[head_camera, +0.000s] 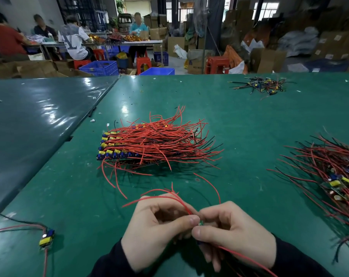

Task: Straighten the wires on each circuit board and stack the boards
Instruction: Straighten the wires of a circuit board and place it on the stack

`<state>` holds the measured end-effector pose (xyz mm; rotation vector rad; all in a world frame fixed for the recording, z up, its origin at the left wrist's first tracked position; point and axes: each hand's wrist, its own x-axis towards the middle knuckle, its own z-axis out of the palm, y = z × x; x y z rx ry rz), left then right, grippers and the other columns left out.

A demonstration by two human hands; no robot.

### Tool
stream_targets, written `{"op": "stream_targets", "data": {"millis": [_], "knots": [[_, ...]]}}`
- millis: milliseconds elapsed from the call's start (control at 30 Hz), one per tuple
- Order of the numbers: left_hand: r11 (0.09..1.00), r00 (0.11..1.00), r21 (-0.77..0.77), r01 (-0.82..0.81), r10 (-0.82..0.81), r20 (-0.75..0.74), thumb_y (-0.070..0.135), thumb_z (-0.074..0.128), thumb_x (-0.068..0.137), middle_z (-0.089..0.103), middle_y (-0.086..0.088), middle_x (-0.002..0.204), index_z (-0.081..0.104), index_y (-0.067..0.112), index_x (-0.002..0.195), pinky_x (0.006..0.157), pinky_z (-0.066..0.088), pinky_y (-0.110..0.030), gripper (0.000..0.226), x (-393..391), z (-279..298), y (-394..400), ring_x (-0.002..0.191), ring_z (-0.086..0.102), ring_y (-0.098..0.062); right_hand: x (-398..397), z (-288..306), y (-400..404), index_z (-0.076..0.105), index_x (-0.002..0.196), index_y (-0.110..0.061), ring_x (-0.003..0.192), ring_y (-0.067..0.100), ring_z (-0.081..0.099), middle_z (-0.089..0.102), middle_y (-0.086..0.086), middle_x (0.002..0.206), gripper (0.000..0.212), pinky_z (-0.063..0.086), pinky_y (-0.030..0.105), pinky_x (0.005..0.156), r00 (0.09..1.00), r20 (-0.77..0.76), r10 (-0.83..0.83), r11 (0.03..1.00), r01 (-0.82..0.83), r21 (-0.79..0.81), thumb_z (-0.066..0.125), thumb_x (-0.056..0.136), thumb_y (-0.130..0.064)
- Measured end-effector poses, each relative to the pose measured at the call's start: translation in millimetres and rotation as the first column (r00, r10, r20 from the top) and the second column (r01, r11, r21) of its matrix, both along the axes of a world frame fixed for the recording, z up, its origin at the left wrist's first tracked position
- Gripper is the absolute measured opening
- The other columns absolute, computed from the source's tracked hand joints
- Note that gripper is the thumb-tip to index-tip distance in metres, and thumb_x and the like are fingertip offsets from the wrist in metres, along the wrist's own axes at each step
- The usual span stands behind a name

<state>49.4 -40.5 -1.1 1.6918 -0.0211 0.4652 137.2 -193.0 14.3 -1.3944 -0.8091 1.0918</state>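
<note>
My left hand (157, 230) and my right hand (235, 232) meet low in the middle of the view, both pinching one small circuit board (200, 223) that is almost hidden between the fingers. Red wires (175, 196) fan up and left from it, and another red wire (247, 257) trails back under my right hand. A neat stack of boards (117, 150) with red and black wires laid to the right lies mid-table. A loose heap of boards (337, 176) lies at the right edge.
A single board (47, 237) with yellow and blue parts lies at the lower left. A small tangle of wire scraps (263, 85) sits far right on the green table (249, 126). People work at tables behind, among blue crates and cardboard boxes.
</note>
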Motion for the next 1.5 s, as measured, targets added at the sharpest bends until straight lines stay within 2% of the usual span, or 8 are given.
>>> {"op": "stream_targets", "data": {"millis": [267,433,567,800,1000,1267,1367,1500], "knots": [[0.997,0.999,-0.064,-0.045,0.043,-0.028,0.016,0.080,0.066,0.064,-0.014,0.064,0.074,0.004,0.069,0.043,0.045,-0.025,0.013,0,-2,-5,0.049,0.057,-0.020,-3,-2,4,0.065,0.086,-0.006,0.039,0.014,0.055,0.061,0.007,0.054,0.017,0.047,0.020,0.041,1.000,-0.006,-0.018,0.999,0.018,-0.033,0.054,0.081,-0.017],[0.993,0.984,-0.116,-0.037,0.016,-0.177,0.027,0.076,0.074,0.070,0.004,0.068,0.076,0.024,0.074,0.052,0.047,-0.016,0.003,-4,-9,-9,0.056,0.061,-0.003,-4,-2,3,0.068,0.083,-0.013,0.039,0.014,0.054,0.061,0.007,0.054,0.016,0.045,0.022,0.040,0.999,0.025,-0.022,1.000,0.022,-0.013,0.053,0.088,-0.015],[0.994,0.994,-0.045,-0.096,0.094,-0.057,0.009,0.072,0.081,0.067,-0.012,0.070,0.070,0.004,0.078,0.050,0.048,-0.020,0.006,-2,-7,-4,0.054,0.061,-0.009,-7,-1,4,0.063,0.085,-0.009,0.041,0.014,0.055,0.059,0.012,0.057,0.020,0.047,0.020,0.040,0.999,-0.047,0.004,0.999,-0.002,0.036,0.055,0.087,-0.028],[0.983,0.983,0.021,-0.182,0.181,0.014,0.014,0.071,0.075,0.069,-0.009,0.072,0.072,0.013,0.080,0.050,0.047,-0.017,0.005,-1,-4,-11,0.053,0.059,-0.004,-8,-5,4,0.067,0.082,-0.019,0.047,0.018,0.056,0.060,0.011,0.062,0.015,0.048,0.022,0.046,1.000,0.018,-0.016,0.999,0.015,0.034,0.054,0.088,-0.023],[0.975,0.974,-0.047,-0.219,0.221,0.050,0.003,0.079,0.067,0.067,-0.012,0.061,0.076,0.004,0.069,0.045,0.046,-0.021,0.004,0,-5,-9,0.043,0.058,-0.017,-10,0,5,0.068,0.065,-0.032,0.041,0.009,0.055,0.059,0.001,0.053,0.028,0.045,0.019,0.043,0.998,0.058,-0.023,1.000,0.022,0.016,0.051,0.085,-0.021],[0.960,0.984,-0.217,-0.177,0.176,-0.025,0.012,0.069,0.070,0.063,-0.019,0.056,0.070,0.002,0.059,0.040,0.044,-0.023,0.015,1,-1,-3,0.039,0.053,-0.018,-12,6,3,0.057,0.060,-0.020,0.037,0.011,0.051,0.059,0.008,0.052,0.026,0.043,0.018,0.041,0.998,0.056,0.000,1.000,0.002,-0.029,0.053,0.086,-0.017],[0.969,0.988,-0.198,-0.149,0.140,-0.061,0.010,0.074,0.074,0.058,-0.012,0.049,0.068,-0.003,0.063,0.039,0.043,-0.023,0.019,2,-5,-3,0.040,0.051,-0.018,-13,4,1,0.057,0.060,-0.020,0.039,0.008,0.051,0.057,0.005,0.051,0.033,0.043,0.018,0.044,0.989,0.145,0.003,0.999,0.004,-0.050,0.052,0.089,-0.004],[0.979,0.985,-0.136,-0.153,0.141,-0.095,0.020,0.063,0.075,0.059,-0.016,0.052,0.070,0.003,0.073,0.041,0.043,-0.026,0.018,1,-7,0,0.045,0.052,-0.024,-14,4,2,0.057,0.059,-0.018,0.038,0.007,0.051,0.058,0.004,0.050,0.023,0.042,0.017,0.043,0.986,0.164,-0.016,0.998,0.025,-0.055,0.054,0.082,-0.017]]}}
